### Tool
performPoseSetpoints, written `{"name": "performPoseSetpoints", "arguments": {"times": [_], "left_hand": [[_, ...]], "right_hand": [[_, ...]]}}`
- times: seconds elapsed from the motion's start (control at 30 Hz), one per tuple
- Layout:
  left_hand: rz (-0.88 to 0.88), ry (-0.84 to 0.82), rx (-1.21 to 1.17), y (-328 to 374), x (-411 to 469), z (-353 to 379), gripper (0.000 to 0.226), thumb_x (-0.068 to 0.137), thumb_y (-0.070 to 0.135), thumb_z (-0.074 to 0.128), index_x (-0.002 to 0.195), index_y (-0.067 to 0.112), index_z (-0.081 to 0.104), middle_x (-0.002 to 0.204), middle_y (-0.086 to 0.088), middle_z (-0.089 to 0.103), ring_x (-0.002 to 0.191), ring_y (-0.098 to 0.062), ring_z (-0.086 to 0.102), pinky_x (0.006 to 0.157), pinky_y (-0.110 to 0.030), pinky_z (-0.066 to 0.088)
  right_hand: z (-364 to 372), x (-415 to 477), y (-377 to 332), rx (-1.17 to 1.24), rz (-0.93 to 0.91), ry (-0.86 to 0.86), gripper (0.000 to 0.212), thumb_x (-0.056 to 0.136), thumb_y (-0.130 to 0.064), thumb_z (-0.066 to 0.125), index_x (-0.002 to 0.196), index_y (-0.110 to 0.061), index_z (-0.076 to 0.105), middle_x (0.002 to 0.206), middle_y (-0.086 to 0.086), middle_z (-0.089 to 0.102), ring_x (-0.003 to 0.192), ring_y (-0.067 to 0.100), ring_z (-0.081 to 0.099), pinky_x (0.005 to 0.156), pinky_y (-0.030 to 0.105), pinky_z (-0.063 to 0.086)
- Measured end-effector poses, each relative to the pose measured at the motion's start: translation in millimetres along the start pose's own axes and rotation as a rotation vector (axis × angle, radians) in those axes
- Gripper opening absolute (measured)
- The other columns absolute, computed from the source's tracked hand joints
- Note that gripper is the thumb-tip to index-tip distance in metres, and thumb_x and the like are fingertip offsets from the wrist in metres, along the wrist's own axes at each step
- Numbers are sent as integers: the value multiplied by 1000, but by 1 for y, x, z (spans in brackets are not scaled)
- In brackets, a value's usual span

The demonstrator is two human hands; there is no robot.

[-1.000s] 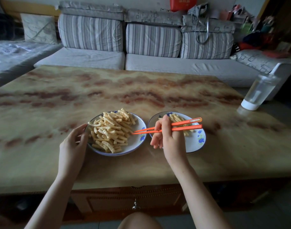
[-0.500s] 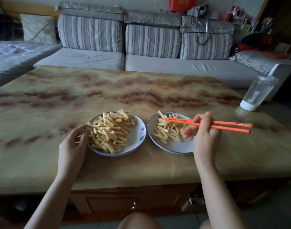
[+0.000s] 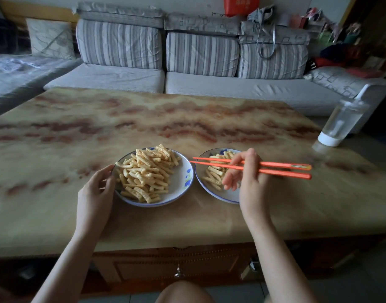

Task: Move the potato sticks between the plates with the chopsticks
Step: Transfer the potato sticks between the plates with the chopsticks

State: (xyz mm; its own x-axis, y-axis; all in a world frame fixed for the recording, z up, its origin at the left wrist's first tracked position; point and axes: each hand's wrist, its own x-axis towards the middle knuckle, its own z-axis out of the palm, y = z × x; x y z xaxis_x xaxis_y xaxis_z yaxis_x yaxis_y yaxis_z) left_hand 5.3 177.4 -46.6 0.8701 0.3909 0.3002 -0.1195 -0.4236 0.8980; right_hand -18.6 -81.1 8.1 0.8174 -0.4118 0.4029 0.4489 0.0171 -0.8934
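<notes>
Two white plates with blue rims, just beside each other near the middle of the table's [image 3: 187,119] front edge. Head view, looking down over a marbled tan and rust tabletop.

On the left plate [image 3: 177,182]: a full heap of pale yellow, crinkle-cut potato sticks [image 3: 147,171], piled toward its left and far side, with a blue flower print showing on the bare right part. On the right plate [image 3: 229,194]: a smaller batch of sticks [image 3: 214,171], partly hidden behind the fingers above it.

At the left plate's left rim, the left hand [image 3: 95,189]: thumb tip against the rim, other fingers loosely curved and close together beside it.

Above the right plate, the right hand [image 3: 251,182]: pinches a pair of orange chopsticks [image 3: 279,173] between thumb, index and middle finger. Ring and little finger hanging down, slightly spread, over the smaller batch. Chopsticks almost level, thick ends toward the table's right edge, tips pointing left and ending over the narrow gap between the plates. Tips close together but apart, with nothing between them.

Near the table's far right corner: a clear bottle [image 3: 343,119] with a white base. Beyond the far edge: a grey sofa [image 3: 209,84] with striped back cushions. Below the front edge: a wooden drawer front [image 3: 179,256] and a bare knee [image 3: 183,291].
</notes>
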Motion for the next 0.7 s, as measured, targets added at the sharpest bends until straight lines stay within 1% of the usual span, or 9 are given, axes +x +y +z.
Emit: {"name": "performPoseSetpoints", "arguments": {"times": [0.07, 0.1, 0.17, 0.23, 0.33, 0.4, 0.53, 0.7], "left_hand": [[3, 0, 7, 0, 0, 0, 29, 94, 22, 54, 121, 20, 64, 101, 6, 63, 93, -6, 57, 72, -16, 38], [2, 0, 11, -1, 0, 0, 29, 94, 21, 54, 121, 20, 64, 102, 7, 63, 92, -6, 57, 69, -11, 38], [0, -1, 14, -1, 0, 1, 28, 94, 21, 54, 121, 21, 64, 101, 7, 62, 92, -5, 57, 64, -1, 37], [-2, -1, 8, -1, 0, 0, 28, 94, 22, 55, 120, 20, 64, 100, 7, 62, 90, -5, 57, 62, 4, 35], [0, 2, -2, -1, -1, -1, 28, 94, 22, 55, 120, 19, 64, 98, 7, 62, 89, -5, 57, 62, 5, 35], [-3, 3, -9, -1, -1, 0, 28, 94, 24, 55, 120, 20, 64, 98, 7, 62, 89, -4, 57, 62, 5, 35], [-1, 3, -9, -2, 1, 1, 27, 94, 25, 55, 119, 21, 65, 98, 8, 63, 89, -4, 57, 62, 4, 35], [-4, 0, -5, -4, 1, 1, 28, 94, 24, 54, 120, 21, 64, 98, 7, 63, 91, -5, 57, 63, 0, 37]], "right_hand": [[9, -5, 4, -22, 22, -97, 42, 103, -26, 31, 71, -8, 51, 43, 14, 51, 35, 19, 45, 39, 18, 34], [13, -8, 5, -34, 29, -136, 42, 103, -27, 31, 71, -9, 51, 45, 16, 52, 36, 21, 46, 39, 19, 34], [19, -11, 8, -52, 38, -192, 42, 103, -26, 31, 71, -10, 52, 48, 20, 52, 36, 20, 46, 39, 19, 33], [24, -13, 9, -62, 54, -225, 41, 103, -25, 30, 72, -8, 51, 50, 24, 52, 37, 19, 46, 39, 18, 33], [30, -13, 11, -68, 60, -241, 42, 103, -24, 30, 71, -7, 51, 50, 23, 53, 38, 22, 47, 38, 21, 32], [33, -12, 13, -80, 64, -243, 42, 104, -23, 30, 70, -9, 51, 48, 19, 53, 39, 25, 47, 38, 22, 32], [36, -12, 16, -103, 77, -251, 42, 104, -24, 30, 71, -9, 50, 47, 17, 55, 39, 26, 48, 37, 22, 32], [28, -9, 11, -45, 120, -151, 44, 103, -28, 30, 68, -9, 49, 44, 15, 53, 35, 22, 45, 38, 21, 32]]}}
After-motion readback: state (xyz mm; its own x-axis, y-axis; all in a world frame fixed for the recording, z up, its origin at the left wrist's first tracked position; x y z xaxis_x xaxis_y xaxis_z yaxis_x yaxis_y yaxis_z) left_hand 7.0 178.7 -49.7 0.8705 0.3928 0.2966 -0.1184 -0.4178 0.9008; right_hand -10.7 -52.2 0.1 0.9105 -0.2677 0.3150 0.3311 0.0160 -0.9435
